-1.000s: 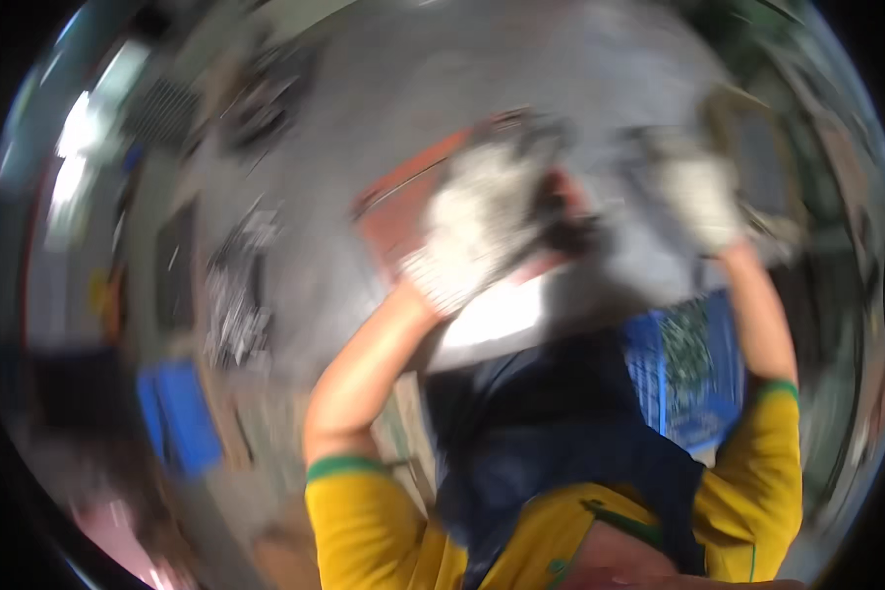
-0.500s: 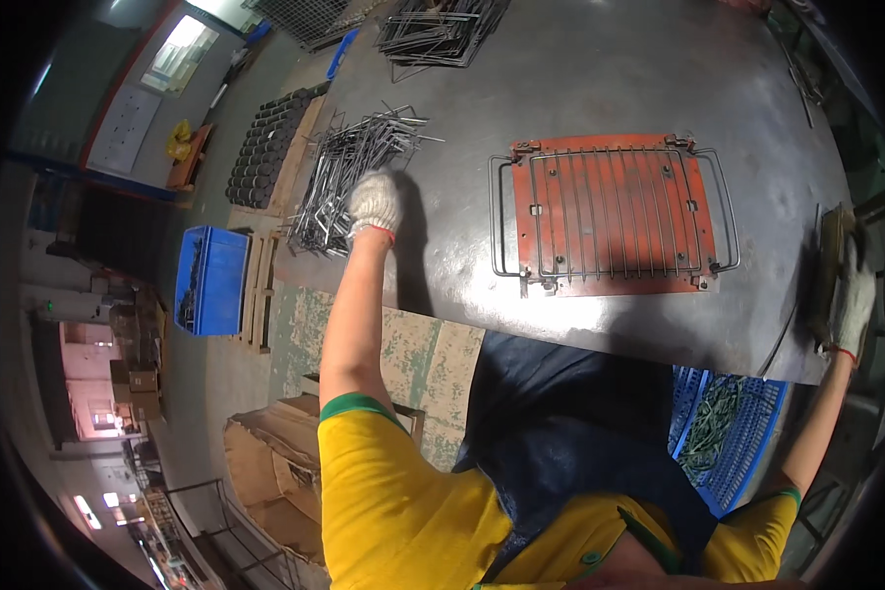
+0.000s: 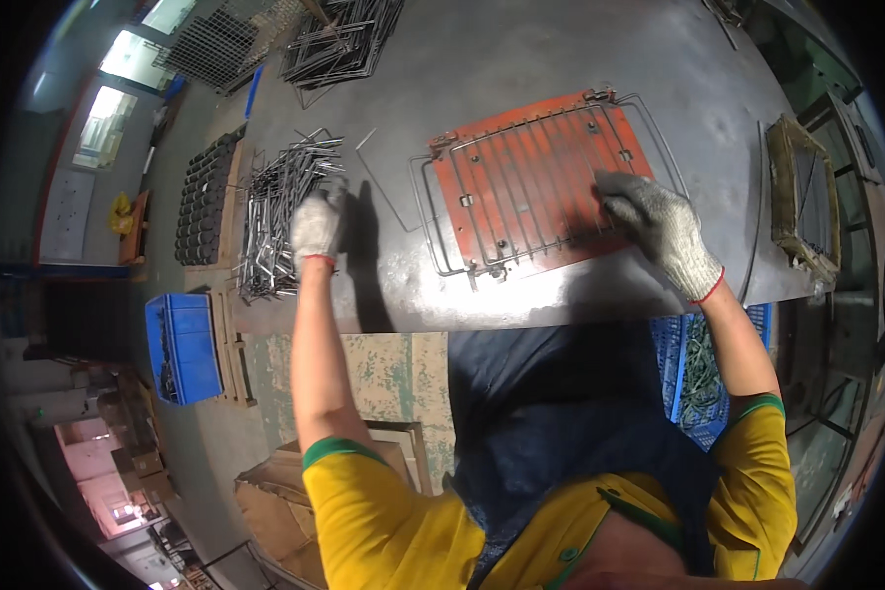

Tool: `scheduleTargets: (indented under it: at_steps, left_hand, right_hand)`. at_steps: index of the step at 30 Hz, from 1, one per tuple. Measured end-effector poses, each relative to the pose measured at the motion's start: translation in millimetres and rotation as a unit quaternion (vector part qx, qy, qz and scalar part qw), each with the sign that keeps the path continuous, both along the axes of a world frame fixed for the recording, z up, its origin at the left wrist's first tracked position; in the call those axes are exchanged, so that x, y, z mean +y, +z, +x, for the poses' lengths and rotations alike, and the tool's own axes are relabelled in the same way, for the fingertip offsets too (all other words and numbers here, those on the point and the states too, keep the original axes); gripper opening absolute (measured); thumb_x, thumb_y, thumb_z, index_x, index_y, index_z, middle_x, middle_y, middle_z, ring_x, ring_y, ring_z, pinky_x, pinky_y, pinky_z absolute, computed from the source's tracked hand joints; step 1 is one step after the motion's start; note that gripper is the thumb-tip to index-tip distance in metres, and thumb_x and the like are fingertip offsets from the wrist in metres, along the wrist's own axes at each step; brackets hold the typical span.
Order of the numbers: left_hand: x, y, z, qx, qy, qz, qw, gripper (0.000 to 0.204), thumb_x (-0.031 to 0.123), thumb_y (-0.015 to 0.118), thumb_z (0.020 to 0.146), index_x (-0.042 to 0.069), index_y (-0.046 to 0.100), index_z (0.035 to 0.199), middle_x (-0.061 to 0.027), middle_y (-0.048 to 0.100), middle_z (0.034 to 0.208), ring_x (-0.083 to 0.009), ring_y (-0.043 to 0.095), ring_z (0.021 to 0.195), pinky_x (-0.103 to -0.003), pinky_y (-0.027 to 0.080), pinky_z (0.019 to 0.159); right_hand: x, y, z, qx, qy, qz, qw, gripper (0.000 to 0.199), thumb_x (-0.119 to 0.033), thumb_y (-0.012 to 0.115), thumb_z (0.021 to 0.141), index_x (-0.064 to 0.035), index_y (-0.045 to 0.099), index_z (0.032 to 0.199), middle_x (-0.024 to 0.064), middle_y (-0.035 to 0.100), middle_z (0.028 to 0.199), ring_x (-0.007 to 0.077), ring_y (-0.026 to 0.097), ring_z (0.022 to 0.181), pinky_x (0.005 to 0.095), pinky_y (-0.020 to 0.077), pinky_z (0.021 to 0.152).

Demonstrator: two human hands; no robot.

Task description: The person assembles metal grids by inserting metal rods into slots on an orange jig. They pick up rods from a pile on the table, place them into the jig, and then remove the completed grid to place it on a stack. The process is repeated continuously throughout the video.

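My left hand [image 3: 317, 228], in a white knitted glove, is at the right side of a pile of bent metal wire rods [image 3: 270, 221]. Its fingers are curled; whatever they grip is hidden. A single bent rod [image 3: 388, 189] lies on the table between that pile and the red plate. My right hand [image 3: 664, 228], gloved too, hovers over the lower right part of the red plate [image 3: 544, 197]. Its fingers are drawn together toward the left, and I cannot make out what is in them. A wire rack [image 3: 420, 211] of parallel bars with looped side handles lies on the plate.
More wire frames [image 3: 344, 44] are heaped at the far left of the metal table [image 3: 521, 54]. A shallow open box [image 3: 806, 197] stands at the right edge. Blue bins [image 3: 189, 349] sit off the left side, and a blue basket [image 3: 671, 359] of green pieces is below the front edge.
My right hand has come from the box at the right edge to over the red plate. My left hand remains by the rod pile. A lone bent rod now lies beside the plate.
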State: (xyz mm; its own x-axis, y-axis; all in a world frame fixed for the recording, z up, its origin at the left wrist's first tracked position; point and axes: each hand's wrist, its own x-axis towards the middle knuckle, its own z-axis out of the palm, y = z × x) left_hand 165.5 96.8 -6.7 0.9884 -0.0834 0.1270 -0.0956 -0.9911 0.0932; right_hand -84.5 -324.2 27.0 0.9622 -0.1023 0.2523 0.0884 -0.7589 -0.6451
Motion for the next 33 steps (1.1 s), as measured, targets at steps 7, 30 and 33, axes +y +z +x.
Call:
scheduleTargets:
  at_steps: [7, 30, 33]
  left_hand:
    - [-84, 6, 5, 0.13, -0.013, 0.04, 0.991, 0.048, 0.045, 0.06, 0.093, 0.002, 0.077, 0.104, -0.0247, 0.073, 0.107, -0.0401, 0.07, 0.108, -0.047, 0.054, 0.095]
    - [-48, -47, -196, 0.015, 0.065, 0.019, 0.998, 0.042, 0.043, 0.051, 0.103, 0.007, 0.064, 0.121, -0.0242, 0.072, 0.082, -0.0424, 0.071, 0.078, -0.052, 0.055, 0.066]
    - [-53, -41, -204, 0.07, 0.083, 0.016, 0.994, 0.043, 0.042, 0.05, 0.104, 0.006, 0.064, 0.122, -0.0243, 0.072, 0.082, -0.0426, 0.072, 0.08, -0.052, 0.055, 0.067]
  right_hand:
    - [3, -57, -19, 0.014, 0.067, -0.122, 0.99, 0.031, -0.024, 0.061, 0.099, -0.015, 0.068, 0.128, 0.0074, 0.072, 0.12, 0.0288, 0.07, 0.104, 0.0387, 0.0549, 0.089]
    - [167, -191, -75, 0.304, 0.338, 0.252, 0.854, 0.038, -0.031, 0.056, 0.101, -0.0031, 0.066, 0.124, 0.0152, 0.071, 0.107, 0.0275, 0.07, 0.091, 0.0372, 0.0566, 0.081]
    - [218, -217, -57, 0.348, 0.302, 0.427, 0.778, 0.037, -0.034, 0.059, 0.1, -0.0048, 0.067, 0.122, 0.012, 0.071, 0.087, 0.02, 0.065, 0.068, 0.0333, 0.0506, 0.062]
